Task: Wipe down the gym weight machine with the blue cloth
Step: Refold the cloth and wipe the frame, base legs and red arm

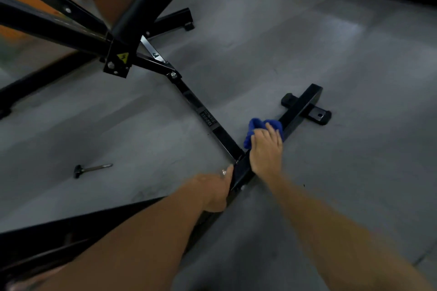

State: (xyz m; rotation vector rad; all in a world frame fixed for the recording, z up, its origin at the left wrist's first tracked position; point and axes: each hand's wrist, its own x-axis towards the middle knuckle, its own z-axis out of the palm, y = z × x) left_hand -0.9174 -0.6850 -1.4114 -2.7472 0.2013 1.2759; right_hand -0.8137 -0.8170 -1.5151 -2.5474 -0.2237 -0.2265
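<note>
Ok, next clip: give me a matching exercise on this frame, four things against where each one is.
Things:
1. blue cloth
2. left hand
3. loose pin
4. yellow warning sticker

Places:
a. on the frame joint bracket, upper left
b. lying on the grey floor, apart from the machine
c. under the right hand on the base bar
d. at the near part of the base bar

Pairs: 1-c, 2-d, 3-b, 4-a
</note>
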